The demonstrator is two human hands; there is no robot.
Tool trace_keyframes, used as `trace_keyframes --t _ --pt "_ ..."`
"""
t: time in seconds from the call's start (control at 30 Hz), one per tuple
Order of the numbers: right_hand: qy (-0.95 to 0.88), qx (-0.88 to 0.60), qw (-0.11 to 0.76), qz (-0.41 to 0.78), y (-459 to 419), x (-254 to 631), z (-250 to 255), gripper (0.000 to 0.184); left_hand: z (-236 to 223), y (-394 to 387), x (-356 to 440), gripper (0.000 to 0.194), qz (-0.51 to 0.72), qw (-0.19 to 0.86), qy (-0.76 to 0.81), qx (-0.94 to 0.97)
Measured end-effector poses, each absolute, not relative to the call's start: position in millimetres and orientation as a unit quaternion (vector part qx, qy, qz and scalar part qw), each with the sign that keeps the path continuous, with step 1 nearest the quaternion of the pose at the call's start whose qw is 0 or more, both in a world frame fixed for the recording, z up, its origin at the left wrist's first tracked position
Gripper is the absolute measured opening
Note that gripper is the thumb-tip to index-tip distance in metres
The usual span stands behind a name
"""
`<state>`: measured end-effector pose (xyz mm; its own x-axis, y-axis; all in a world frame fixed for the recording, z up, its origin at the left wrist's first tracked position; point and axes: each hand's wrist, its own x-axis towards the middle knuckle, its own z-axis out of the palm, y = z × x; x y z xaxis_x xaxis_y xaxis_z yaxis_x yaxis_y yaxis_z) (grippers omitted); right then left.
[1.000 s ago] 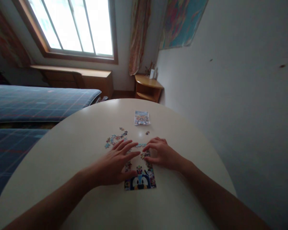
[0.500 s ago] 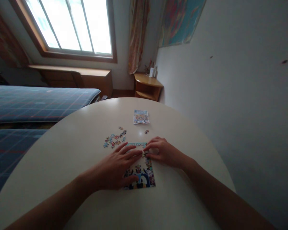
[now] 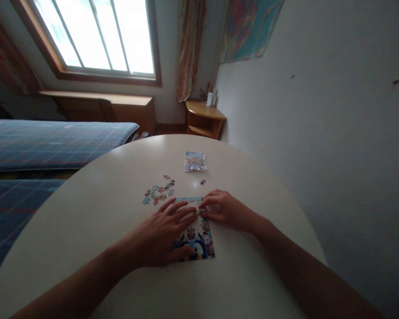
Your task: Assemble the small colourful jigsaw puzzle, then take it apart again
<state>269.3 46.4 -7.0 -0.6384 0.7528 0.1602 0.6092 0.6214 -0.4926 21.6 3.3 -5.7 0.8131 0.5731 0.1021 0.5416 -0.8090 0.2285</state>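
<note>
A partly assembled jigsaw puzzle [image 3: 204, 248] lies on the table, with finished sections along its bottom, right side and top edge. My left hand [image 3: 168, 232] rests over its left part, palm down with fingers spread, hiding much of that side. At the puzzle's upper right, my right hand [image 3: 224, 210] has thumb and index finger closed together on a small puzzle piece [image 3: 200, 213], mostly covered by the fingertips. Left fingertips almost meet the right ones there. Loose puzzle pieces [image 3: 158, 190] lie scattered beyond my left hand, and one single piece [image 3: 203, 181] sits above the puzzle.
A small picture sheet [image 3: 195, 161] lies toward the far side of the round white table [image 3: 252, 274]. Left of the table is a bed with a plaid mattress [image 3: 53, 141]. A wall [image 3: 335, 146] runs along the right, and a corner shelf [image 3: 204, 113] stands behind.
My left hand has shifted very slightly, its fingers drawing a little back to the left. My right hand stays at the same spot on the puzzle.
</note>
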Motion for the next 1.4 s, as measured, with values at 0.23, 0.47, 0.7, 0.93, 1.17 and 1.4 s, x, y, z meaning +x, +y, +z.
trace_keyframes --t 0.23,0.47,0.7,0.93,1.17,1.4 --pt "-0.872 -0.393 0.197 0.216 47.1 272.4 -5.8 0.013 -5.3 2.8 21.4 0.069 0.096 0.117 0.286 0.946" --pt "-0.864 -0.397 0.203 0.235 46.7 273.4 -3.3 0.012 -7.2 2.5 23.0 0.069 0.103 0.12 0.286 0.945" --pt "-0.856 -0.41 0.201 0.244 48.2 278.0 0.9 0.011 -4.7 5.4 26.7 0.067 0.094 0.117 0.289 0.945" --pt "-0.832 -0.485 0.206 0.175 66.3 307.7 -0.5 0.017 -1.3 10.8 17.3 0.059 0.111 0.14 0.263 0.948" --pt "-0.82 -0.506 0.202 0.176 71.0 307.0 -10.4 0.018 -1.3 25.7 6.5 0.03 0.124 0.126 0.305 0.936" --pt "-0.813 -0.512 0.197 0.196 70.0 308.1 -11.0 0.015 -5.8 27.0 10.1 0.028 0.156 0.135 0.298 0.932"
